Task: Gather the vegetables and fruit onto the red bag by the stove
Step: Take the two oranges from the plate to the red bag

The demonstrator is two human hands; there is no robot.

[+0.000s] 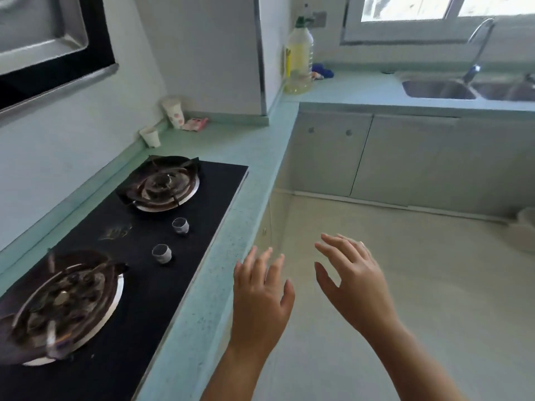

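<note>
Head view: both hands, left hand (260,296) and right hand (356,285), hover empty, fingers spread.

Two hands are in view, the left hand (262,296) and the right hand (354,285), both bare, with fingers spread and nothing in them. To the left of the hands a black stove (162,285) carries two burners, the near burner (62,306) and the far burner (162,183), and two knobs, the near knob (161,253) and the far knob (180,225). Farther ahead stand two paper cups, a plain cup (150,136) and a spotted cup (173,111), one oil bottle (299,57), and, to the right, one sink (440,89) with one tap (479,43).
</note>
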